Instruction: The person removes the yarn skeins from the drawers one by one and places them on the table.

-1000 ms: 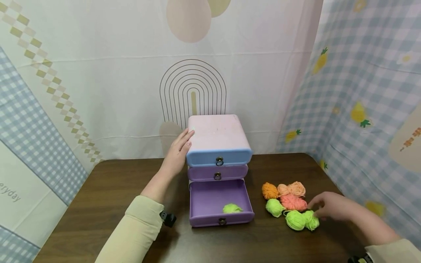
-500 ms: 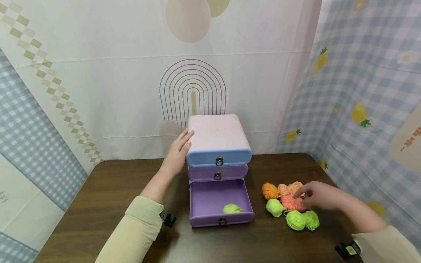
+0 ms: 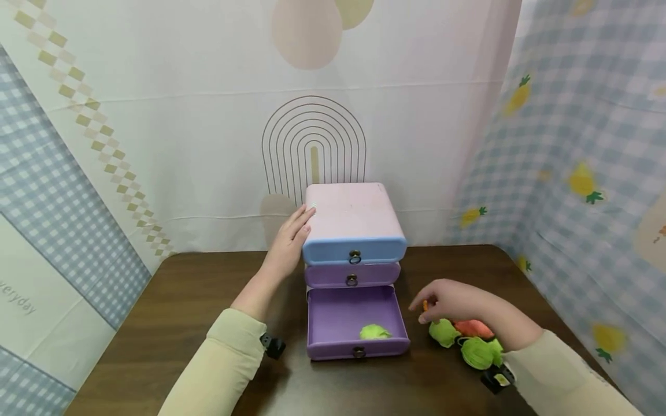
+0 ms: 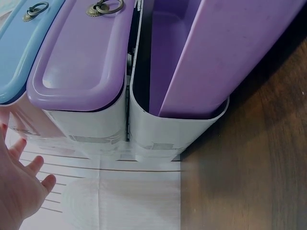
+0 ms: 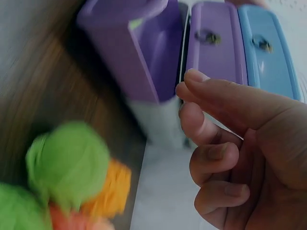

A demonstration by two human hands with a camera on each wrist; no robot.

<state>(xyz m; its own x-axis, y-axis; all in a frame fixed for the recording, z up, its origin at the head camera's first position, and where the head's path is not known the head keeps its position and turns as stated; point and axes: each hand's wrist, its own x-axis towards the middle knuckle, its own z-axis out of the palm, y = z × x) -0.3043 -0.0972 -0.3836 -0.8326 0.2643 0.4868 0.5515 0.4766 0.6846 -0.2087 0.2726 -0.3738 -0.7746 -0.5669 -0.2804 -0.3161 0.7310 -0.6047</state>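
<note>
My left hand (image 3: 287, 245) rests against the left side of a small drawer cabinet (image 3: 354, 211), its fingertips at the edge of the pink top. The lowest purple drawer (image 3: 338, 312) is pulled out, with a light green yarn ball (image 3: 374, 331) lying near its front. To the right of that drawer, my right hand (image 3: 458, 300) hovers over the yarn pile, fingers loosely bent and holding nothing. Under it lie a green yarn ball (image 3: 443, 333), coral yarn (image 3: 474, 329) and more green yarn (image 3: 478, 353). An orange yarn ball (image 5: 112, 191) is mostly covered by the hand in the head view.
Above the open drawer sit a closed purple drawer (image 3: 333, 275) and a closed blue one (image 3: 328, 252), each with a ring pull. The brown wooden table (image 3: 208, 289) backs onto a printed cloth (image 3: 208, 144). A checked cloth (image 3: 562, 144) hangs at the right.
My right hand has moved left from the right edge of the yarn pile, across the coral yarn, toward the open drawer. The left hand stays on the cabinet. The head view has shifted slightly.
</note>
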